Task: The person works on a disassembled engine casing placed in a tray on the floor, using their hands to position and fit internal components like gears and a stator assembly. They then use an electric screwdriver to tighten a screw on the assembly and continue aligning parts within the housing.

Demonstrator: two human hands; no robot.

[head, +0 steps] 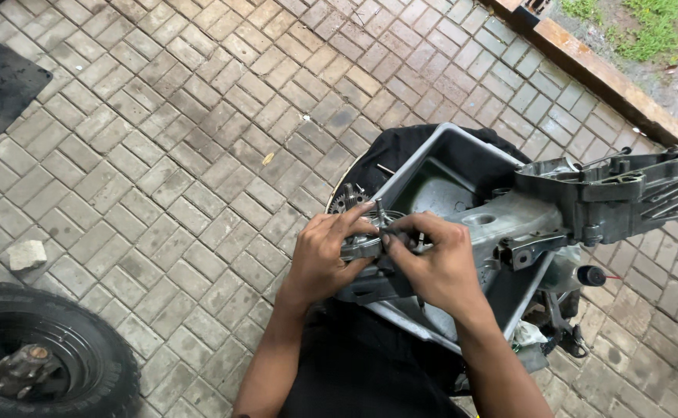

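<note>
Left hand (325,259): closed round the metal gear part (363,244), gripping its rim.
Right hand (432,267): fingers pinched on the same part.
Location: over the grey tray's (432,147) near-left edge.
Handling: likely heavy, rigid, oily; best held by the rim.
Nearby: engine casing (609,193), tyre (37,364).

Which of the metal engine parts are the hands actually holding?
The small round metal part, pinched between left hand and right hand over the grey tray. The big engine casing at right lies untouched.
</note>
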